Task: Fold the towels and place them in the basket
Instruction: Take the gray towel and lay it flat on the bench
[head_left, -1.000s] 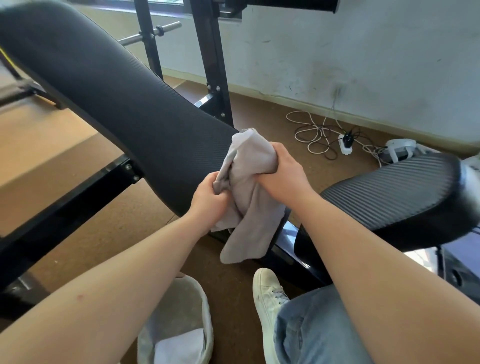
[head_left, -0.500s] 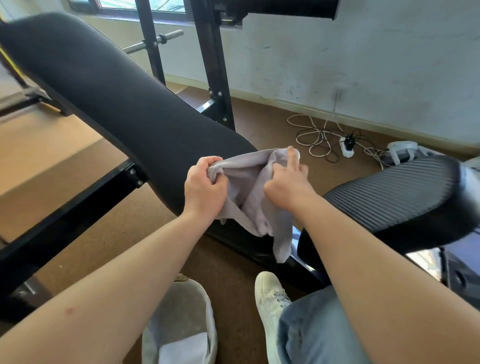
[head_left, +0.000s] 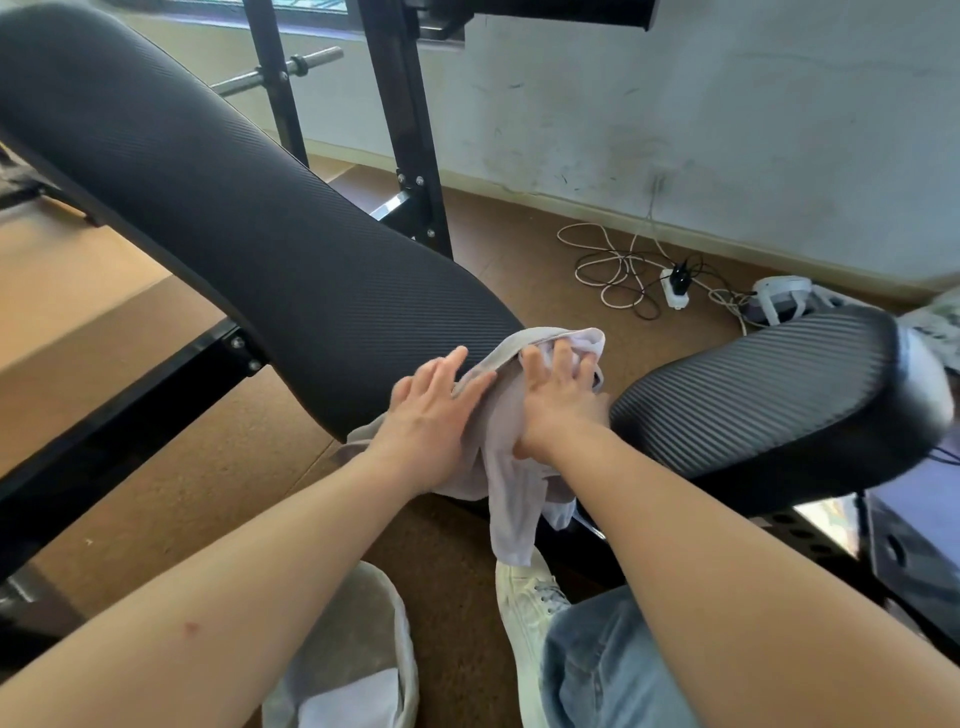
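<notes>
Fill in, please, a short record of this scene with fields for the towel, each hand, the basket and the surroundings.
towel: grey, draped over the lower end of the black bench pad, one end hanging towards the floor
left hand: flat, fingers straight, pressing the towel
right hand: fingers spread, pressing the towel
basket: on the floor under the left forearm, a white cloth inside
surroundings: seat pad at right, white shoe, cables by the wall

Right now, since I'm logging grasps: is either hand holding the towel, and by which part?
Nothing is held. The left hand and right hand press flat, fingers spread, on the grey towel draped over the bench pad.
</notes>
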